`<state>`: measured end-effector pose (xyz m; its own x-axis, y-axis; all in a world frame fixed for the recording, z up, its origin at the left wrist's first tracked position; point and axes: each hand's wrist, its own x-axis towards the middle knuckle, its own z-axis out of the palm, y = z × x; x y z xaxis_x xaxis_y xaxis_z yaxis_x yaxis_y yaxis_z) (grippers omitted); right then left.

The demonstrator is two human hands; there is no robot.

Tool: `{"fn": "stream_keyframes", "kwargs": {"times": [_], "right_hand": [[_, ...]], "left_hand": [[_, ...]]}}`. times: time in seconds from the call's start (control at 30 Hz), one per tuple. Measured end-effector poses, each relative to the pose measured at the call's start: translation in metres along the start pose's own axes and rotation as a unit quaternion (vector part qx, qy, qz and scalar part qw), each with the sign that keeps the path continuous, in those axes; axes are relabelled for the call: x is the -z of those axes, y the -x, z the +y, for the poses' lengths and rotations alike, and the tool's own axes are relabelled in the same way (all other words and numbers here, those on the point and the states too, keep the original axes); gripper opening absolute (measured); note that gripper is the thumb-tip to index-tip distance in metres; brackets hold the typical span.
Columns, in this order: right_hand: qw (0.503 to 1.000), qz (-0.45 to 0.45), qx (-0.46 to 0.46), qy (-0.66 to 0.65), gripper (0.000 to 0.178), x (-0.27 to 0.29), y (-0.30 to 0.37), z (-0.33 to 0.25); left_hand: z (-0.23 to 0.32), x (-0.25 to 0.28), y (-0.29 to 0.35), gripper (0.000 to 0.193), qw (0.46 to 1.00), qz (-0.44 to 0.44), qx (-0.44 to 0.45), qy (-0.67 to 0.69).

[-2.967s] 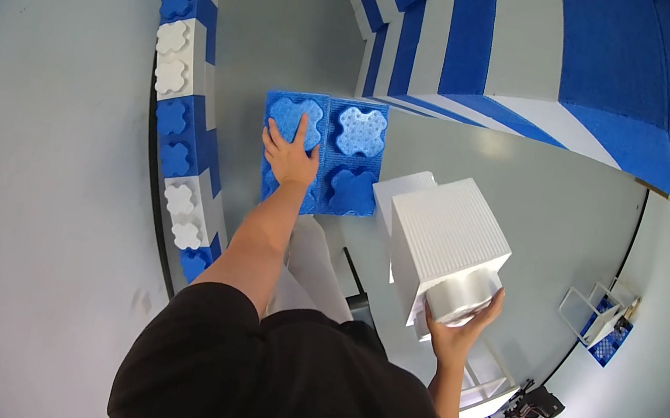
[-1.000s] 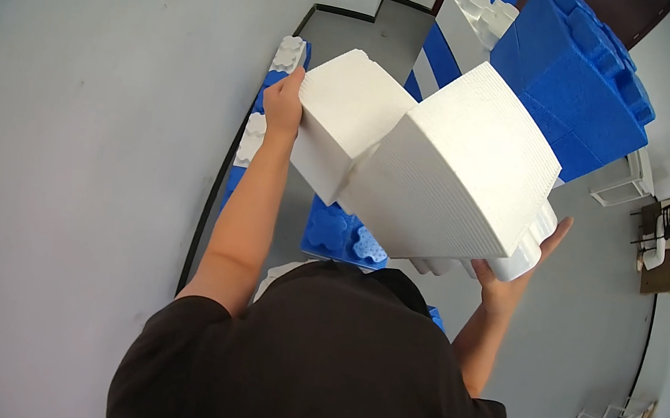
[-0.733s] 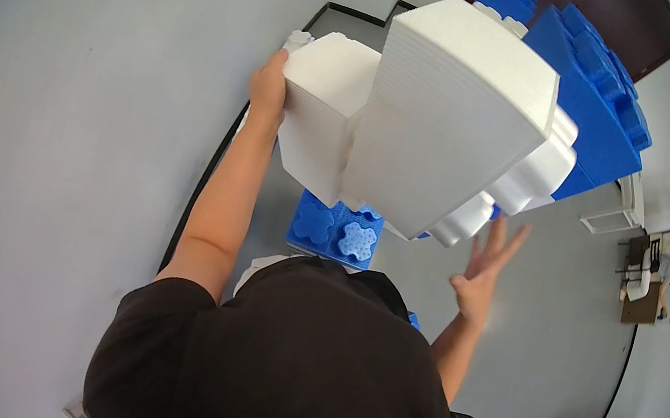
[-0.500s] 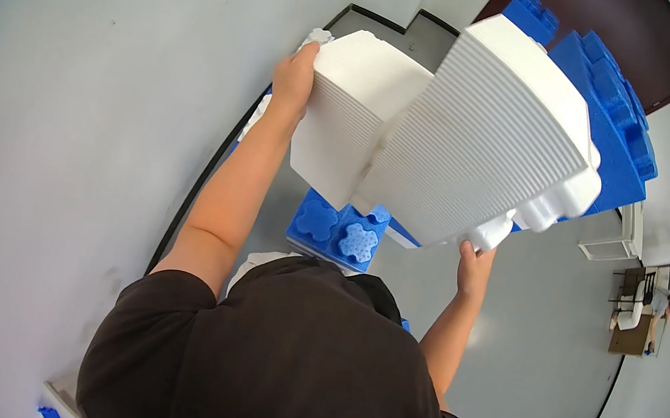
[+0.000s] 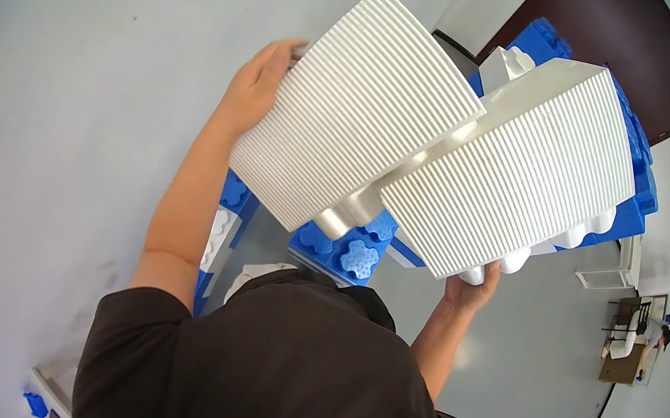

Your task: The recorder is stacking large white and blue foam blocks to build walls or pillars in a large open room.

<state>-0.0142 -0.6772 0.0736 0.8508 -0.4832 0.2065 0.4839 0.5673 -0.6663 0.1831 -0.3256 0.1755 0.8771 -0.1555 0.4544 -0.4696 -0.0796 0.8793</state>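
White ribbed faces fill the head view: we hold the left white block [image 5: 355, 115] and right white block [image 5: 522, 174] above the blue studded block [image 5: 335, 253]. Left of that blue block, our left hand [image 5: 251, 93] holds the left white block's outer side, fingertips partly hidden. Right of it, our right hand [image 5: 471, 293] has fingers around the right white block's studs, their wrap partly hidden.

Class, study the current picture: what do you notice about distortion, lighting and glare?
Head view: the fisheye bows the dark brown panel outward and leaves black corners; head view: on the ridged white blocks, bright and shaded lines alternate; head view: a soft bright patch glows on the grey floor, below the right hand.
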Motion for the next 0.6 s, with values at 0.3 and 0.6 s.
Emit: {"fn": "stream_keyframes", "kwargs": {"times": [0.3, 0.6], "right_hand": [[0.966, -0.007, -0.176, 0.189, 0.075, 0.001, 0.002, -0.010], [0.957, -0.024, -0.138, 0.254, 0.113, -0.026, 0.018, -0.004]], "left_hand": [[-0.042, -0.015, 0.032, 0.049, 0.972, 0.127, 0.101, -0.170], [-0.083, -0.004, 0.001, 0.053, 0.973, 0.127, 0.055, -0.185]]}}
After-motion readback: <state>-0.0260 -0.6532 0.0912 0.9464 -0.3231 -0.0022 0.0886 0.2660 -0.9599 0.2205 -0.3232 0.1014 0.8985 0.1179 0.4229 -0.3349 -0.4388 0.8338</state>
